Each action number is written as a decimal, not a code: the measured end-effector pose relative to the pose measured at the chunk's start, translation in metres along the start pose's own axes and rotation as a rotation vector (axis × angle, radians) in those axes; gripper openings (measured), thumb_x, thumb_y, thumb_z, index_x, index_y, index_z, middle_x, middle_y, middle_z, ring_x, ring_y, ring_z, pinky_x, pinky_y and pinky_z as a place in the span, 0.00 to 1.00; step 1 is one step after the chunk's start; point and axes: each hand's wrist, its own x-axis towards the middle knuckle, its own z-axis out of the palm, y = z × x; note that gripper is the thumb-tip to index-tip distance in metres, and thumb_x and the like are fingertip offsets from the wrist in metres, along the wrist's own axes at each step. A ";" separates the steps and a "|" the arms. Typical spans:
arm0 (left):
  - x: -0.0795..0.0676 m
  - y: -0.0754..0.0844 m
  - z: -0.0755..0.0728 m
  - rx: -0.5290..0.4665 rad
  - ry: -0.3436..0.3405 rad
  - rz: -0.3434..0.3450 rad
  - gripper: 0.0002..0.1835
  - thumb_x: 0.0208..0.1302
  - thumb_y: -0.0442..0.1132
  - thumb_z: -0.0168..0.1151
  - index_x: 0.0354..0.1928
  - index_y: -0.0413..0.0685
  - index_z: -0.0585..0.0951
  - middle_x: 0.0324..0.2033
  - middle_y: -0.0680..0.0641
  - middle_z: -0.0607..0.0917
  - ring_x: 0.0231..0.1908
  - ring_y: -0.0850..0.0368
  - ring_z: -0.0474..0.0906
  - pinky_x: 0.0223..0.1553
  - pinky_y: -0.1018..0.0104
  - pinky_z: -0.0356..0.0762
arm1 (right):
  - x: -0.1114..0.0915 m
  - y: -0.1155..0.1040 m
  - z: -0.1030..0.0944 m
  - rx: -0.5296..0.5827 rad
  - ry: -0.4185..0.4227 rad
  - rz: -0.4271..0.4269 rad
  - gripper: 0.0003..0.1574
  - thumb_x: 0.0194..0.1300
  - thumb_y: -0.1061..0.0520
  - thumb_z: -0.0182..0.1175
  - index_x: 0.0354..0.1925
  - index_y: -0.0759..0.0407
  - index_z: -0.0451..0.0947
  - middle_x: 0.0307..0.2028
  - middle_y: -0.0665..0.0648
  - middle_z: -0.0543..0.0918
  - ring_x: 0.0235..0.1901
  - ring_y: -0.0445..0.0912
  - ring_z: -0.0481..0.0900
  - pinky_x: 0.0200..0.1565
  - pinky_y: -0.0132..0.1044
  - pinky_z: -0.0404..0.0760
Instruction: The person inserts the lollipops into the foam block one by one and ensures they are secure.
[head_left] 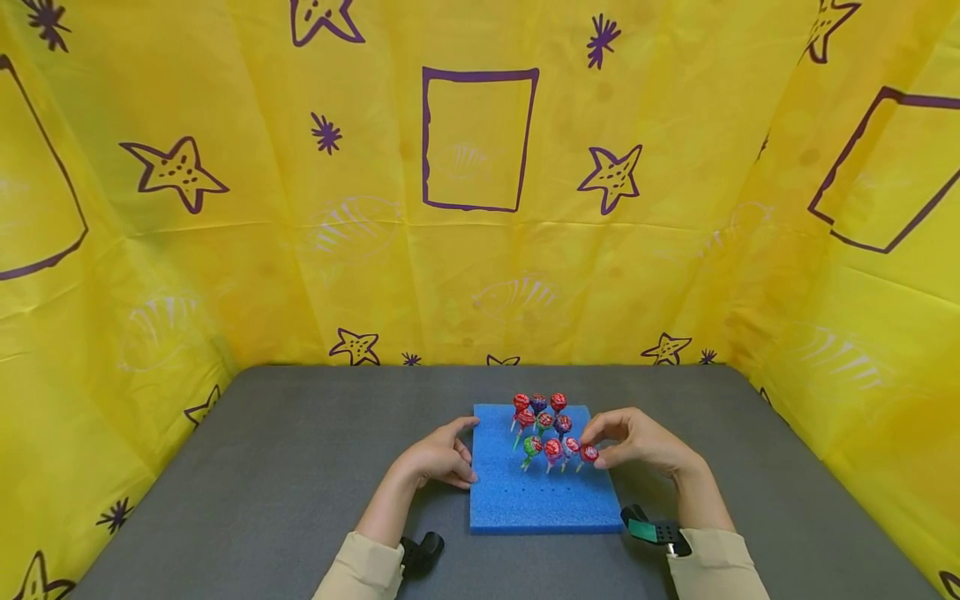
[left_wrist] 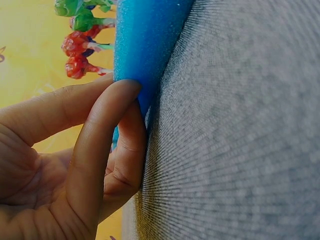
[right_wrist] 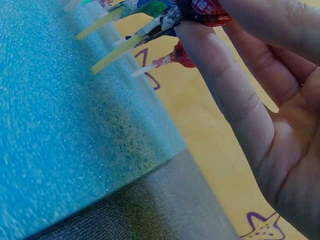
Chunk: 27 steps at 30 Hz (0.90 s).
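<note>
A blue foam board lies flat, with several wrapped lollipops standing in it by their sticks. My right hand pinches the red-wrapped head of a lollipop at the right end of the nearest row. In the right wrist view, this lollipop's yellow stick meets the foam at a slant. Along the board's left edge rests my left hand. Its thumb and forefinger touch the foam edge in the left wrist view, while other fingers bend beneath. A green lollipop stands at the near row's left end.
Small holes line the foam in front of the nearest lollipop row. Under the board is a dark grey tabletop. Yellow patterned cloth encloses its back and sides. A black wrist device is at each wrist.
</note>
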 end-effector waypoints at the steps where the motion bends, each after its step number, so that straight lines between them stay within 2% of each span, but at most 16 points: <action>1: 0.000 0.000 0.000 0.000 0.001 0.000 0.48 0.52 0.21 0.67 0.75 0.47 0.58 0.32 0.44 0.75 0.27 0.55 0.80 0.29 0.63 0.88 | 0.000 0.000 0.000 0.000 0.001 0.001 0.16 0.58 0.67 0.66 0.46 0.72 0.80 0.43 0.46 0.86 0.43 0.41 0.82 0.45 0.40 0.88; 27: 0.000 0.001 0.000 0.018 0.001 -0.004 0.48 0.51 0.21 0.67 0.75 0.47 0.58 0.32 0.44 0.75 0.27 0.55 0.80 0.30 0.63 0.88 | 0.001 0.000 0.002 -0.032 0.038 0.068 0.18 0.57 0.64 0.68 0.46 0.71 0.80 0.42 0.44 0.86 0.46 0.41 0.82 0.51 0.37 0.85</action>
